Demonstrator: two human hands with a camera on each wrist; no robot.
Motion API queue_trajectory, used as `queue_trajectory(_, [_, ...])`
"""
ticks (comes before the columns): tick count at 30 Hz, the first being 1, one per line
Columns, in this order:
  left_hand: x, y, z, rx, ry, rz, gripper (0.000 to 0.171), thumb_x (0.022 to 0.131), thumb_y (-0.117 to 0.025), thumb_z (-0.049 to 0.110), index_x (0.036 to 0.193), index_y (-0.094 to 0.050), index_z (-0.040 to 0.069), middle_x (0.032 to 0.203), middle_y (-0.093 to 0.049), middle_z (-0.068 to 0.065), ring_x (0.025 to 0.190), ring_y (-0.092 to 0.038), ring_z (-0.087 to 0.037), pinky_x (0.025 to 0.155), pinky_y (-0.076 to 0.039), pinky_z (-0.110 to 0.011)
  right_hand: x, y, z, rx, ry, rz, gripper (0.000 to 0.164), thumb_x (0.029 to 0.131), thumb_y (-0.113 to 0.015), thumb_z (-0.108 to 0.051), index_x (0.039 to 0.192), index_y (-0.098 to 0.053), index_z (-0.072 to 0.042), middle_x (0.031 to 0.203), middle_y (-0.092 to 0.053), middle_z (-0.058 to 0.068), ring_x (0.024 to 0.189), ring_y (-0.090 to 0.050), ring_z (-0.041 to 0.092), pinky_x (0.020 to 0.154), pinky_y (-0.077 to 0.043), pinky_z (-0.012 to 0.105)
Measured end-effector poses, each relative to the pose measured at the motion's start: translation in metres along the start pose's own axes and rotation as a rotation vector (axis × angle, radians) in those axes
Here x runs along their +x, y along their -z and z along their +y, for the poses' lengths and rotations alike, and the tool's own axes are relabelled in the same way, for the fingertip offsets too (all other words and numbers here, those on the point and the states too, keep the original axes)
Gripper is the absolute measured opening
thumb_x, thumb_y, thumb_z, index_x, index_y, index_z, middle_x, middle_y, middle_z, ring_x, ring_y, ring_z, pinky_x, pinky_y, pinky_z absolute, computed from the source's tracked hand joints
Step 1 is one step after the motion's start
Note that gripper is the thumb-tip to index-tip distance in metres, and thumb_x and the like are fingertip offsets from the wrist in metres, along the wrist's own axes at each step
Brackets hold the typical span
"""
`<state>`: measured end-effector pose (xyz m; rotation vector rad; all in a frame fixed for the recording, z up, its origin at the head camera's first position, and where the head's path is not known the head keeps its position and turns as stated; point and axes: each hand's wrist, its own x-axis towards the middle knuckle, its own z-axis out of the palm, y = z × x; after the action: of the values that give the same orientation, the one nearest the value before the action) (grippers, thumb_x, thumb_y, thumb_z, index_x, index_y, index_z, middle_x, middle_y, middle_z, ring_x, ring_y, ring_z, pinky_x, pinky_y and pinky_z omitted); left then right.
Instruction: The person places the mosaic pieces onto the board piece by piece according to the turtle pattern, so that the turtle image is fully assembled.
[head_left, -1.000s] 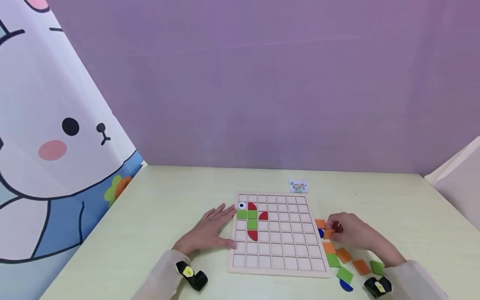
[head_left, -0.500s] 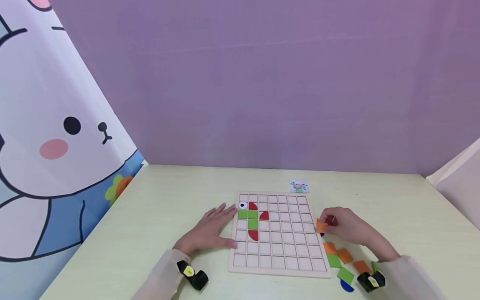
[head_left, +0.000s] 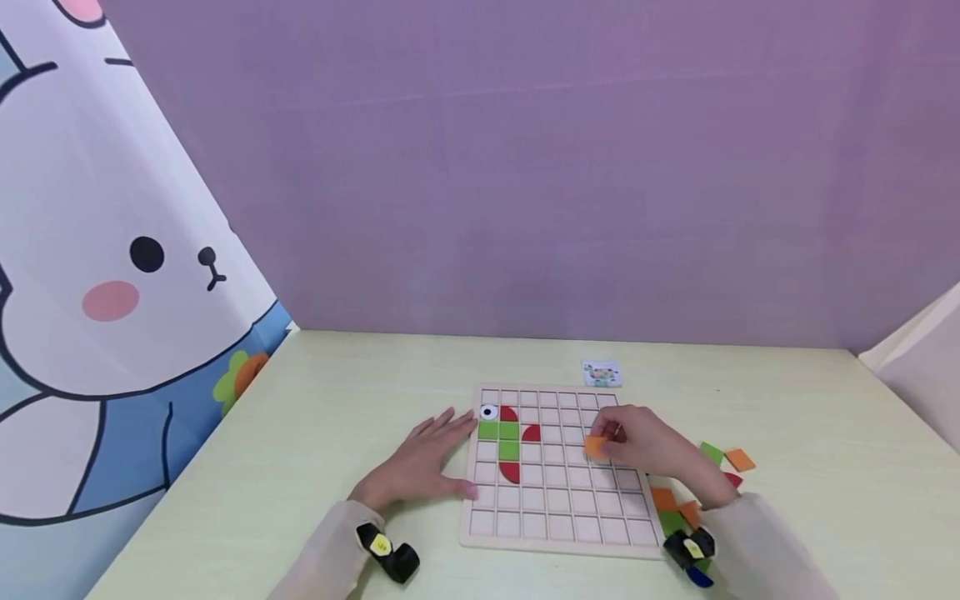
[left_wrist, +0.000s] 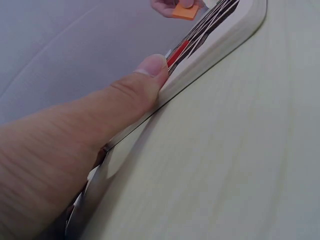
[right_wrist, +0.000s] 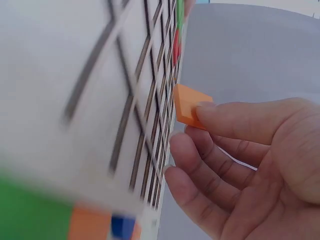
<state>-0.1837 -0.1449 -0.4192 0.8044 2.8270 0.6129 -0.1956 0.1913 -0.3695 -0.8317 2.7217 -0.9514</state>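
Note:
A pale wooden grid board [head_left: 525,527] lies on the table. Set in its left columns are an eye tile [head_left: 488,412], several green square tiles [head_left: 509,450] and red quarter-round tiles [head_left: 510,472]. My left hand [head_left: 416,467] rests at the board's left edge with fingers spread, its thumb [left_wrist: 150,70] on the frame. My right hand [head_left: 645,442] pinches an orange square tile [right_wrist: 187,104] between thumb and fingers, over the right part of the grid. In the left wrist view the same orange tile [left_wrist: 185,11] shows beyond the board.
Loose orange tiles [head_left: 740,459], green tiles [head_left: 712,452] and a red tile [head_left: 733,479] lie right of the board, some partly hidden by the right arm. A blue tile [head_left: 700,577] lies nearer the front. A small picture card [head_left: 602,373] sits behind the board.
My right hand took an orange tile from the pile beside the board and carried it left over the grid. The left hand stays in place.

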Motion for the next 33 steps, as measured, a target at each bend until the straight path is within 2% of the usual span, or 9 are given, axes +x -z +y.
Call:
queue_trajectory(15, [0.002, -0.003, 0.002, 0.009, 0.007, 0.012, 0.101, 0.074, -0.059, 0.073, 0.152, -0.026, 0.017, 0.159, -0.021, 0.0, 0.148, -0.009, -0.03, 0.119, -0.01, -0.053, 0.033, -0.022, -0.024, 0.058, 0.071, -0.009, 0.008, 0.085, -0.063, -0.001, 0.088, -0.065, -0.008, 0.077, -0.061, -0.003, 0.069, -0.048, 0.009, 0.063, -0.042, 0.02])
queue_trajectory(26, [0.004, -0.004, 0.001, 0.004, 0.015, 0.011, 0.1, 0.074, -0.058, 0.073, 0.152, -0.026, 0.019, 0.159, -0.021, 0.003, 0.149, -0.008, -0.028, 0.119, -0.011, -0.052, 0.049, -0.036, -0.031, 0.088, 0.029, -0.034, 0.008, 0.084, -0.063, 0.001, 0.086, -0.067, -0.005, 0.086, -0.07, 0.003, 0.071, -0.056, 0.01, 0.064, -0.049, 0.023])
queue_trajectory(33, [0.004, -0.004, 0.0, 0.008, 0.016, 0.017, 0.1, 0.074, -0.059, 0.073, 0.152, -0.026, 0.018, 0.159, -0.021, 0.002, 0.149, -0.009, -0.029, 0.119, -0.011, -0.052, 0.052, -0.037, -0.033, 0.078, 0.001, -0.028, 0.004, 0.085, -0.064, -0.001, 0.086, -0.068, -0.002, 0.085, -0.069, 0.001, 0.069, -0.054, 0.011, 0.062, -0.047, 0.023])
